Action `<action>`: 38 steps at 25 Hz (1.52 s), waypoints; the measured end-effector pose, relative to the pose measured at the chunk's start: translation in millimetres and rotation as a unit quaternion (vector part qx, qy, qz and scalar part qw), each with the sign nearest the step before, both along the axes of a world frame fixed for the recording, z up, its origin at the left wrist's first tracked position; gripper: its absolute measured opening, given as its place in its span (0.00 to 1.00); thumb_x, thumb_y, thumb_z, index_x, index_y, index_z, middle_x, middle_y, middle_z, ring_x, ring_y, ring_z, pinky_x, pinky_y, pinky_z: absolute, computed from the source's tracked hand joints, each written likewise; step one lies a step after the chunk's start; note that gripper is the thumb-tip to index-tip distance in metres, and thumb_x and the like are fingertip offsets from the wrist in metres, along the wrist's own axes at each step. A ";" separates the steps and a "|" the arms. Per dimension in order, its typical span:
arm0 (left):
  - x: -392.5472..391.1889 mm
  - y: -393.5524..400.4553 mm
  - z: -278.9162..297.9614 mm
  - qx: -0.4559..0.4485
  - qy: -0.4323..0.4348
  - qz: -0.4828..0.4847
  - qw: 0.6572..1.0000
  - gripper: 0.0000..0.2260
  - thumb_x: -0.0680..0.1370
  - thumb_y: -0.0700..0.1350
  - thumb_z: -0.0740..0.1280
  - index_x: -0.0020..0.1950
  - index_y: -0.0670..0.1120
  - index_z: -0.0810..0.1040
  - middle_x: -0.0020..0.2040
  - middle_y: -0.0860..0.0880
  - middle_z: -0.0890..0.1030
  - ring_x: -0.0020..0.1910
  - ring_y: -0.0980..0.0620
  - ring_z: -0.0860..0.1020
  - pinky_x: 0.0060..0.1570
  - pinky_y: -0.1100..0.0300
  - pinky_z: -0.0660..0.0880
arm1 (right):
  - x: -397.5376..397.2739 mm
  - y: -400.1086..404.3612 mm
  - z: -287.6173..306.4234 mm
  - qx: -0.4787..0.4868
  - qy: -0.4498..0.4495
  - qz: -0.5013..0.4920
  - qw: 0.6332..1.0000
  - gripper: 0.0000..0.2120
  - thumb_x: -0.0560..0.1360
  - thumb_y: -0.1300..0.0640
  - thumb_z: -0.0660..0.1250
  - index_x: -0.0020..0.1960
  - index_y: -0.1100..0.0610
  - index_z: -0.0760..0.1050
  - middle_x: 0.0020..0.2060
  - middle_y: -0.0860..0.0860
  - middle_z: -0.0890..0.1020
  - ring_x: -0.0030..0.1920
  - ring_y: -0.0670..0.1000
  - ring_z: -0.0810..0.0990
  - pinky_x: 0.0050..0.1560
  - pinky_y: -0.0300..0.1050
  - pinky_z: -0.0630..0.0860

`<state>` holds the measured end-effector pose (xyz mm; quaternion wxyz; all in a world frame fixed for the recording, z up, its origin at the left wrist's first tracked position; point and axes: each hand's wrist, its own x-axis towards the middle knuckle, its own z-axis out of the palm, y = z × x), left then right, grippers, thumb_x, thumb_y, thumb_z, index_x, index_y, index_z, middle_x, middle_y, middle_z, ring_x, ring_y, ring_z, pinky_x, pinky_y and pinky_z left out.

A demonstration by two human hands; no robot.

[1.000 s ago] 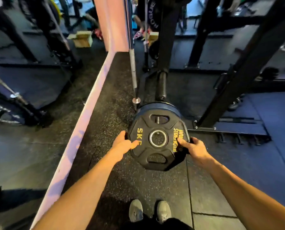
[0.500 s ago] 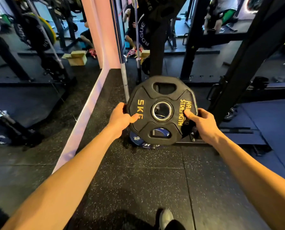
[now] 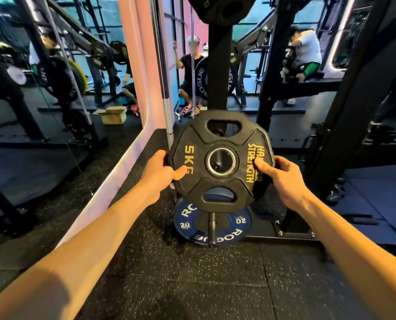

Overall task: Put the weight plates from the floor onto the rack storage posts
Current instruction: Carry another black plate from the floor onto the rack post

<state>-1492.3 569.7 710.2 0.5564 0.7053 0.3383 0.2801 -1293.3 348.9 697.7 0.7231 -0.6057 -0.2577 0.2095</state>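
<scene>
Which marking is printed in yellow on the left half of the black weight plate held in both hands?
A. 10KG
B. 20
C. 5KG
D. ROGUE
C: the black weight plate, gripped by the left hand and right hand, reads 5KG in yellow beside its centre hole.

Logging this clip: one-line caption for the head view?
Both hands, left hand and right hand, hold a black 5 kg plate upright above a blue 20 plate on its post.
</scene>
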 end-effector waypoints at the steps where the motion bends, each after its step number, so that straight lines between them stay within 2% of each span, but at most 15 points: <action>1: 1.9 4.4 -12.2 0.005 -0.008 0.001 1.000 0.16 0.70 0.38 0.75 0.53 0.50 0.75 0.53 0.52 0.82 0.53 0.50 0.79 0.53 0.51 0.78 | 2.3 4.7 -12.1 0.009 -0.010 -0.001 1.000 0.21 0.63 0.50 0.77 0.53 0.57 0.80 0.47 0.53 0.86 0.49 0.52 0.84 0.51 0.47 0.80; 3: 7.6 9.8 -32.9 0.017 -0.033 0.001 0.999 0.17 0.70 0.37 0.74 0.55 0.48 0.76 0.53 0.51 0.82 0.54 0.50 0.79 0.54 0.51 0.77 | 8.7 13.0 -35.0 0.028 -0.026 0.001 0.999 0.18 0.66 0.53 0.76 0.53 0.57 0.80 0.47 0.53 0.86 0.49 0.52 0.85 0.50 0.45 0.80; 7: 14.7 12.7 -61.6 0.042 -0.080 -0.010 0.996 0.15 0.70 0.35 0.74 0.51 0.48 0.76 0.48 0.54 0.82 0.49 0.53 0.79 0.46 0.60 0.77 | 17.4 22.0 -68.8 0.057 -0.064 -0.014 0.996 0.14 0.69 0.55 0.75 0.52 0.57 0.80 0.46 0.52 0.86 0.47 0.49 0.84 0.48 0.43 0.80; 12: 16.8 16.4 -99.9 0.080 -0.108 -0.006 0.991 0.18 0.71 0.35 0.74 0.58 0.45 0.74 0.53 0.49 0.81 0.54 0.49 0.78 0.55 0.53 0.76 | 20.0 28.3 -104.2 0.097 -0.108 -0.024 0.989 0.13 0.69 0.56 0.75 0.52 0.57 0.80 0.45 0.51 0.86 0.46 0.48 0.85 0.45 0.41 0.80; 16: 11.9 18.6 -126.7 0.097 -0.120 0.004 0.988 0.20 0.70 0.35 0.74 0.59 0.42 0.74 0.55 0.45 0.81 0.54 0.46 0.79 0.57 0.48 0.77 | 16.7 30.2 -131.3 0.105 -0.137 -0.020 0.985 0.19 0.69 0.54 0.75 0.57 0.60 0.79 0.50 0.54 0.85 0.51 0.52 0.84 0.52 0.48 0.80; 20: 10.5 22.2 -145.5 0.126 -0.127 -0.006 0.984 0.16 0.70 0.36 0.75 0.53 0.46 0.75 0.54 0.46 0.81 0.55 0.44 0.79 0.57 0.46 0.77 | 13.6 28.6 -150.0 0.118 -0.141 -0.025 0.983 0.21 0.68 0.54 0.76 0.58 0.61 0.78 0.50 0.54 0.85 0.51 0.52 0.84 0.54 0.49 0.80; 24: 18.7 32.1 -140.7 0.138 -0.135 0.003 0.981 0.16 0.69 0.37 0.75 0.50 0.49 0.75 0.53 0.47 0.81 0.55 0.44 0.79 0.57 0.45 0.77 | 17.3 35.8 -143.1 0.122 -0.148 -0.039 0.981 0.21 0.68 0.54 0.76 0.58 0.61 0.78 0.49 0.53 0.85 0.49 0.50 0.84 0.50 0.44 0.80; 28: 34.5 43.5 -127.8 0.152 -0.128 0.009 0.980 0.15 0.69 0.37 0.75 0.45 0.53 0.73 0.47 0.52 0.81 0.53 0.46 0.79 0.56 0.46 0.78 | 29.8 47.8 -128.7 0.125 -0.153 -0.033 0.980 0.17 0.69 0.55 0.75 0.56 0.59 0.79 0.46 0.51 0.86 0.46 0.47 0.85 0.42 0.38 0.80; 34: 66.1 67.3 -137.8 0.147 -0.106 0.020 0.983 0.15 0.69 0.37 0.75 0.49 0.50 0.74 0.51 0.48 0.81 0.53 0.45 0.78 0.56 0.47 0.77 | 64.0 74.1 -141.4 0.110 -0.140 -0.035 0.983 0.16 0.70 0.56 0.74 0.56 0.58 0.79 0.50 0.52 0.85 0.50 0.49 0.84 0.49 0.42 0.80; 38: 85.8 80.2 -142.2 0.140 -0.099 0.028 0.985 0.16 0.70 0.37 0.75 0.52 0.47 0.73 0.54 0.45 0.80 0.53 0.46 0.78 0.56 0.49 0.77 | 82.6 95.2 -151.1 0.102 -0.127 -0.050 0.985 0.18 0.70 0.56 0.74 0.58 0.61 0.78 0.51 0.54 0.84 0.48 0.49 0.84 0.50 0.44 0.79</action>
